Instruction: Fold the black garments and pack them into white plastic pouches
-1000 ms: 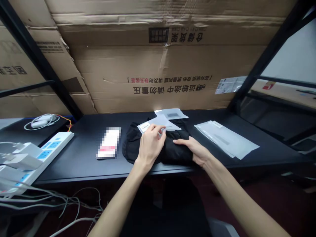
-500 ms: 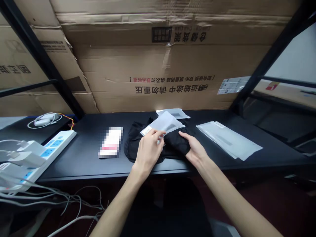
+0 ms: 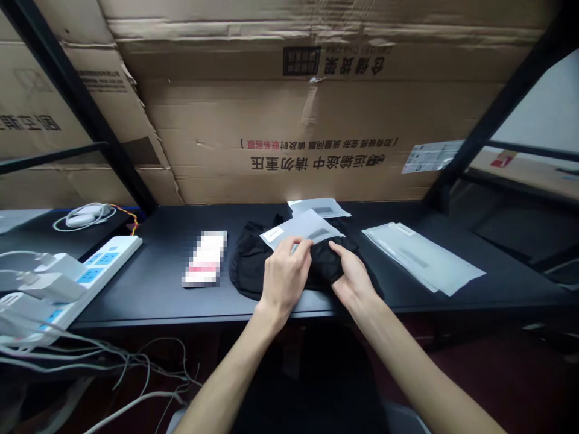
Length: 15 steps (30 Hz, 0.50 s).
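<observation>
Gripping crumpled black cloth (image 3: 251, 271), right hand (image 3: 353, 282) fingers clamped on it, left hand (image 3: 284, 280) fingers together on frosted plastic sleeve (image 3: 304, 229)

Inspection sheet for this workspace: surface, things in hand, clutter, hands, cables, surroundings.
Surface: matte black desk, in use.
Things in hand: bunched black fabric garment under a frosted plastic sleeve with a white label.
Clutter: second frosted sleeve behind; flat stack of frosted sleeves right; pixelated packet left.
Hands: left hand at the sleeve's edge; right hand gripping the fabric.
Cables: white cords hanging from a white power strip.
Surroundings: creased cardboard boxes, black metal shelving.
</observation>
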### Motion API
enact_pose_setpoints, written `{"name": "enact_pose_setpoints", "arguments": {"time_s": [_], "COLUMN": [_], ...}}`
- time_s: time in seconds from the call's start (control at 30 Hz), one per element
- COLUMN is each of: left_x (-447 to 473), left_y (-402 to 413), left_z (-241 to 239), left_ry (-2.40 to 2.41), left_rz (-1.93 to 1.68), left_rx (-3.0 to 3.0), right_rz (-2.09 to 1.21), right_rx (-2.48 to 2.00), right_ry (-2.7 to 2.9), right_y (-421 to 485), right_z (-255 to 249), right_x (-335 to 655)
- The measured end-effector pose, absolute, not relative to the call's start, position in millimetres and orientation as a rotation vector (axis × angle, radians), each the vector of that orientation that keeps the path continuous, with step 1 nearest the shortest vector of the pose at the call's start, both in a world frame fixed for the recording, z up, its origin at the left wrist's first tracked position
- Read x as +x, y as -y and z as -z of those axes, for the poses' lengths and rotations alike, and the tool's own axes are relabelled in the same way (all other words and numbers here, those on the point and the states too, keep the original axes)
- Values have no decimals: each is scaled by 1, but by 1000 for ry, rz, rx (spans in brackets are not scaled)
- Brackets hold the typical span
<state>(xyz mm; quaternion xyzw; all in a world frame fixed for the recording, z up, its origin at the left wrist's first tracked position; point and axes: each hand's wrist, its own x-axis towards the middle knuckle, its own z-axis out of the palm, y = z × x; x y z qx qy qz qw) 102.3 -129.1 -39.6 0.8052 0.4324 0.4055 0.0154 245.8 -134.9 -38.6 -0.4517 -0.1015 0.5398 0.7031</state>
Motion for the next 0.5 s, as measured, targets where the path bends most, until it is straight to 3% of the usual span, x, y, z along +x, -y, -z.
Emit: {"name": "enact_pose_setpoints", "arguments": {"time_s": [0.33,0.5], "left_x": [95,96], "left_y": [125,123], "left_z": [37,43], "left_ry": [-1320,-1235], "left_rz": [-1038,-1079], "left_rx": [2377,2385], "right_rz": [-1544,-1561], "right_rx": [-803,-812], "right_ry": [235,271], "right_y": [156,163], "right_z": [11,13], "right_x": [250,250]}}
